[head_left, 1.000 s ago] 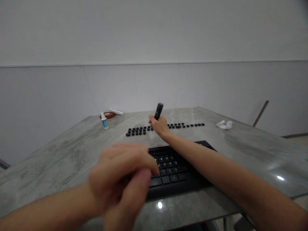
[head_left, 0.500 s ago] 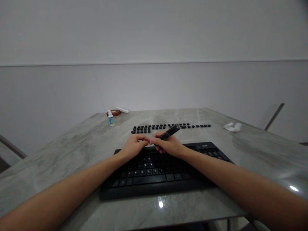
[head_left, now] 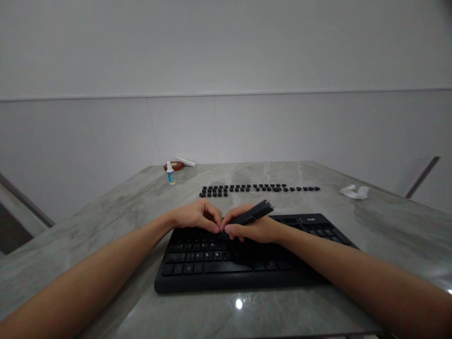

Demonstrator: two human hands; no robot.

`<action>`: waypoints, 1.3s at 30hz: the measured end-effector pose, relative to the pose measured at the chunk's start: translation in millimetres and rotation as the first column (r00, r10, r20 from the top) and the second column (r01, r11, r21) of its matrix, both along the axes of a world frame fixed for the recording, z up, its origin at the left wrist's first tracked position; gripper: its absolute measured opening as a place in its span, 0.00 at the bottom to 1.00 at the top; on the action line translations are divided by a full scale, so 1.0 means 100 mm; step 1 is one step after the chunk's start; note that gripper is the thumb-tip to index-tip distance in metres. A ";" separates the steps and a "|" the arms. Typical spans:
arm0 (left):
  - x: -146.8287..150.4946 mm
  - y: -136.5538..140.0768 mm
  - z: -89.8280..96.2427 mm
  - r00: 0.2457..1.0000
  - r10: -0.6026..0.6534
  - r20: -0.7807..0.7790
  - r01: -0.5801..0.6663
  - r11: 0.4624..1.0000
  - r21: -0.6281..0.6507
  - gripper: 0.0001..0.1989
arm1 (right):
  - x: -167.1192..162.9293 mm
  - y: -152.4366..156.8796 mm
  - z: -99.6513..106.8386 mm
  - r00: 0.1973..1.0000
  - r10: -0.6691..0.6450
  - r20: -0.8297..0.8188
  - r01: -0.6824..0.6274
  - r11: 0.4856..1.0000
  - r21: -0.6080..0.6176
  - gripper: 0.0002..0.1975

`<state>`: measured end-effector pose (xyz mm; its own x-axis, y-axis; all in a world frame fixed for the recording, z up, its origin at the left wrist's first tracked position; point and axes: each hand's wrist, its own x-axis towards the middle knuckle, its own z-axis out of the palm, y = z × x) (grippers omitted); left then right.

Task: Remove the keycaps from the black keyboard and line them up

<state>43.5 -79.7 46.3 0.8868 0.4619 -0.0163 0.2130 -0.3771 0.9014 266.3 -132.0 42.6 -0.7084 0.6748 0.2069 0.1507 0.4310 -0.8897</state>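
A black keyboard [head_left: 226,281] lies in front of me on the grey marbled table, some of its keys hidden under my hands. My right hand [head_left: 256,229] is closed around a thick, black, pen-shaped tool [head_left: 259,211]. That tool slants up to the right, and its lower end is hidden among my fingers. Over the upper left keys, my left hand [head_left: 196,215] is pinched together, its thumb and fingertips meeting those of the right hand. Whatever lies between the left fingertips is too small to make out.
Several loose black keycaps [head_left: 215,191] stand in rows beyond the keyboard. A small spray bottle [head_left: 170,174] is at the back left, before a reddish-brown object [head_left: 173,166] and a white strip [head_left: 186,162]. Crumpled white tissue [head_left: 354,192] lies at the right.
Both hands have come lower and nearer over the keyboard, with fingertips still together. The black tool has turned in my right hand. The whole view has shifted slightly.
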 end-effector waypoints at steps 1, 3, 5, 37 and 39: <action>0.00 0.00 0.00 1.000 -0.017 -0.005 0.017 1.000 0.002 0.06 | 0.00 0.00 0.01 1.000 0.014 0.006 -0.014 1.000 0.002 0.13; 0.01 -0.01 0.00 0.999 -0.033 -0.002 0.033 0.999 -0.002 0.06 | 0.01 -0.01 0.01 0.999 0.038 0.023 -0.039 0.999 0.021 0.13; 0.01 -0.02 0.00 0.999 -0.032 0.003 0.032 0.999 -0.009 0.07 | 0.02 -0.01 0.02 0.998 0.058 0.033 -0.060 0.996 0.063 0.12; 0.01 0.02 -0.03 0.986 -0.165 0.001 0.163 0.978 -0.128 0.06 | 0.01 0.00 0.00 0.989 0.143 -0.027 -0.142 0.989 0.049 0.14; 0.00 0.03 -0.03 0.987 -0.162 -0.003 0.160 0.978 -0.131 0.06 | 0.01 0.00 0.00 0.989 0.146 -0.026 -0.145 0.988 0.048 0.14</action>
